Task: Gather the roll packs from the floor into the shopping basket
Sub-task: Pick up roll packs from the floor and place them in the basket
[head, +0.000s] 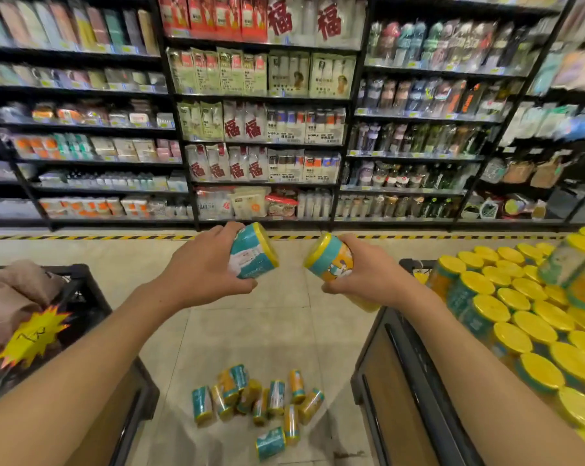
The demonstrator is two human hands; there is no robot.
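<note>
My left hand (203,267) grips a teal roll pack (252,252) with a yellow end cap, held up over the aisle. My right hand (371,275) grips an orange and teal roll pack (331,258), its yellow cap facing left. The two packs are close together but apart. Several more roll packs (257,398) lie scattered on the tiled floor below, between the two displays. No shopping basket is visible.
On the right a display bin (398,381) holds several upright yellow-capped packs (526,317). On the left is a black crate (82,297) with brown cloth and a yellow star tag (32,334). Stocked shelves (264,129) stand ahead behind a yellow-black floor stripe (82,237).
</note>
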